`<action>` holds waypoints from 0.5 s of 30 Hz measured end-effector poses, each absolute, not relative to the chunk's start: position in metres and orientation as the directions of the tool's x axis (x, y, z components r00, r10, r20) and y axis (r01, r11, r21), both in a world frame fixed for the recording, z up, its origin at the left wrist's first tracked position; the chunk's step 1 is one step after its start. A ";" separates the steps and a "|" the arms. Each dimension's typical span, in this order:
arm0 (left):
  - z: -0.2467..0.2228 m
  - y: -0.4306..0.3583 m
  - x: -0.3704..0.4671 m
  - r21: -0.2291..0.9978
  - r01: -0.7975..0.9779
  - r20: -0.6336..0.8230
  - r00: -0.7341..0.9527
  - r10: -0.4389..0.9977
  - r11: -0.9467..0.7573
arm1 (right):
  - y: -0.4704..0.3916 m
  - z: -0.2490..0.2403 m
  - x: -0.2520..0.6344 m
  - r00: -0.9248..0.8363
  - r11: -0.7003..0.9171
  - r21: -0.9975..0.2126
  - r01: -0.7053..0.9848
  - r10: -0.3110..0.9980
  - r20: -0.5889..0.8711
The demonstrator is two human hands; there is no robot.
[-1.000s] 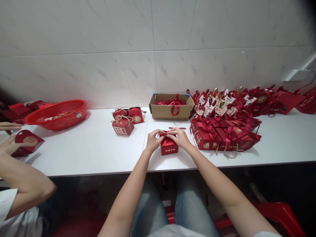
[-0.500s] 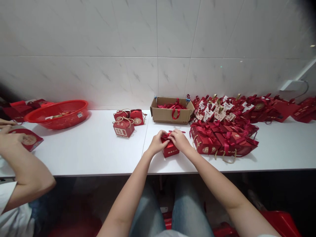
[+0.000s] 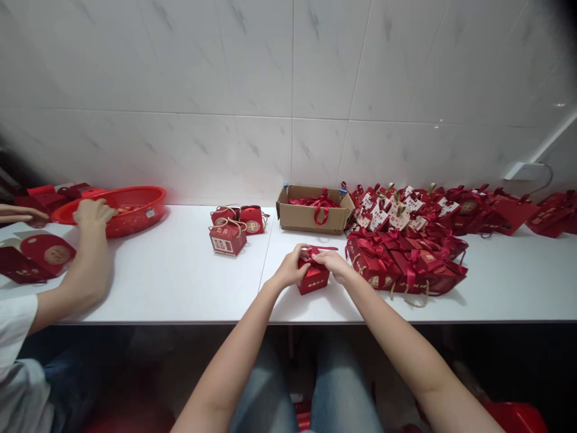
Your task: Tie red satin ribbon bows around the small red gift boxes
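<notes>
A small red gift box (image 3: 314, 282) with gold lettering stands upright on the white table in front of me. A red ribbon (image 3: 325, 248) lies over its top, one end stretching out behind it to the right. My left hand (image 3: 289, 268) is closed at the box's left upper edge, thumb and fingers pinching the ribbon. From the right, my right hand (image 3: 333, 263) pinches the ribbon at the top, its fingers close to the left ones. The fingers partly hide the ribbon where they meet.
Behind the box stands a cardboard box (image 3: 311, 222) of red ribbons. Ribboned gift boxes (image 3: 406, 264) and tagged ones (image 3: 392, 207) crowd the right. Three roped boxes (image 3: 228, 237) sit left. Farther left, a co-worker's hand (image 3: 94, 211) reaches into a red basin (image 3: 135, 225), near an open box (image 3: 49, 255).
My hands stay at the gift box, with the right fingers shifted slightly over its top. The co-worker has set a box down and moved a hand into the basin. The view has tilted slightly.
</notes>
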State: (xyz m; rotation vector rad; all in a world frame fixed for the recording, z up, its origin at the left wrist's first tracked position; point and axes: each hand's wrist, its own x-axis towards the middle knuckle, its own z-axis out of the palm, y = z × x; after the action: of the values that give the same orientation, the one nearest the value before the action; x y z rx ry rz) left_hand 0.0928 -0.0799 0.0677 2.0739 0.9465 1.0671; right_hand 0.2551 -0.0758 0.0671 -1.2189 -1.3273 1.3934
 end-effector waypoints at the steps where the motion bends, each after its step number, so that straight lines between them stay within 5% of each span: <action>1: 0.068 -0.081 0.092 0.767 0.302 0.418 0.433 0.798 -0.566 | -0.079 0.065 0.253 -0.155 -0.098 -0.995 0.004 0.983 -0.097; 8: 0.060 -0.082 0.088 0.630 0.481 0.562 0.259 0.786 -0.609 | -0.087 0.053 0.240 -0.057 -0.084 -0.980 -0.180 0.996 -0.075; 15: 0.054 -0.080 0.083 0.694 0.423 0.555 0.202 0.807 -0.583 | -0.102 0.054 0.227 -0.006 -0.100 -0.933 -0.345 0.994 -0.105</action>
State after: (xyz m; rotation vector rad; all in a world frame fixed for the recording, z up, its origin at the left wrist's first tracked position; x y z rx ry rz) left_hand 0.0827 -0.0801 0.0535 2.0935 1.1478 1.3426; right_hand 0.2267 -0.1024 0.0536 -1.0226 -0.8842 1.4212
